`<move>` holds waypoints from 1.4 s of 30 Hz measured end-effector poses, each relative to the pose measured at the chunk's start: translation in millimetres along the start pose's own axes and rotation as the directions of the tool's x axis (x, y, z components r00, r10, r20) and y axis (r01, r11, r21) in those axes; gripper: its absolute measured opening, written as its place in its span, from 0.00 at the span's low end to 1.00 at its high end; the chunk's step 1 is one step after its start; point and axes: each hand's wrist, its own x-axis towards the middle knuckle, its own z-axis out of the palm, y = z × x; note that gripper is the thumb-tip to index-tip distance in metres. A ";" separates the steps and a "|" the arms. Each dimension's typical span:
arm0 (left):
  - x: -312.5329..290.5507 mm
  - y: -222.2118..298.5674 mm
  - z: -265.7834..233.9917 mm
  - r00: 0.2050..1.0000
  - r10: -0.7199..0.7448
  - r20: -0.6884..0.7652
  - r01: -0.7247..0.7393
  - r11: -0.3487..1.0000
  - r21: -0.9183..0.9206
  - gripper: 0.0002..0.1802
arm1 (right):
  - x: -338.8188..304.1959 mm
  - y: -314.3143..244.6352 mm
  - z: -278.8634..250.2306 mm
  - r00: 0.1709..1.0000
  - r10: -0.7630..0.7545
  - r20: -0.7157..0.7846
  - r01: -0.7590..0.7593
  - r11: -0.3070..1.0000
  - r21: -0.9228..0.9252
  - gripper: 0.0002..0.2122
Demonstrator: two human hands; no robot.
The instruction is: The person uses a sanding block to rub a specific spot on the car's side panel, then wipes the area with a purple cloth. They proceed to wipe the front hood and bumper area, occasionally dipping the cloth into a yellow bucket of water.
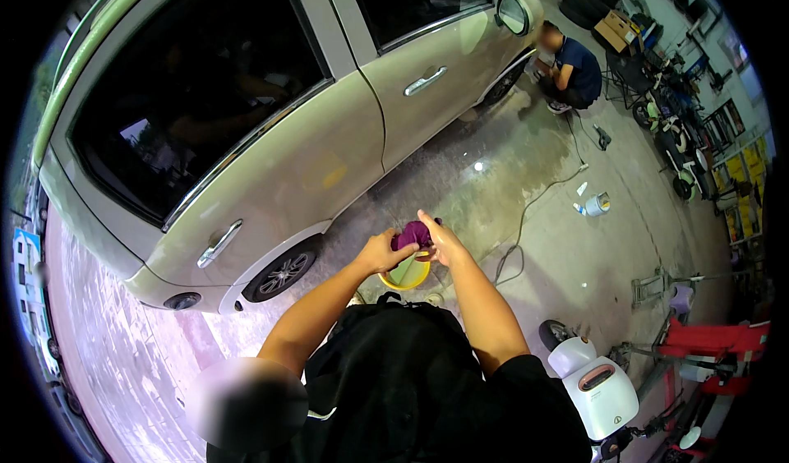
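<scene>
A bunched-up purple cloth [413, 234] is held between my two hands in front of my body. My left hand [380, 251] grips its left side, fingers curled against the fabric. On the other side my right hand [445, 241] presses it, with the thumb side raised; some of its fingers are hidden behind the cloth. Below both hands stands a yellow bucket [386, 281] with pale liquid in it, partly covered by my hands and the cloth.
A beige car [320, 167] stretches along my left, its doors closed. Near its front wheel a person [577, 73] crouches. A cable [526, 226] winds over the floor beside a small tin [598, 204]. A white scooter [604, 393] stands close on my right.
</scene>
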 end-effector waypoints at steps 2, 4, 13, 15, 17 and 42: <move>3.6 -0.8 0.5 0.997 0.030 -0.065 -0.044 0.972 -0.230 0.39 | -20.5 -4.4 2.2 0.994 -0.023 0.103 0.027 0.999 -0.045 0.29; 11.5 -7.1 -6.8 0.979 -0.099 0.181 0.190 0.776 -0.602 0.46 | -25.2 -8.8 2.5 0.980 -0.136 0.145 0.133 0.991 0.029 0.22; 4.5 14.7 -13.4 0.965 0.101 0.241 0.142 0.570 -0.810 0.34 | -58.7 -19.6 3.7 0.782 -0.589 0.204 0.532 0.802 0.272 0.30; 1.2 20.9 -20.8 0.955 0.190 0.229 0.083 0.567 -0.819 0.26 | -56.0 -18.1 7.1 0.703 -0.703 0.106 0.625 0.682 0.379 0.30; -4.7 26.5 -18.1 0.966 0.248 0.077 -0.067 0.523 -0.850 0.26 | -60.7 -19.9 15.0 0.690 -0.721 0.058 0.625 0.634 0.455 0.29; -12.2 59.7 -21.8 0.976 0.146 -0.164 -0.217 0.530 -0.820 0.23 | -91.6 -29.7 18.6 0.447 -0.887 0.118 0.867 0.397 -0.302 0.12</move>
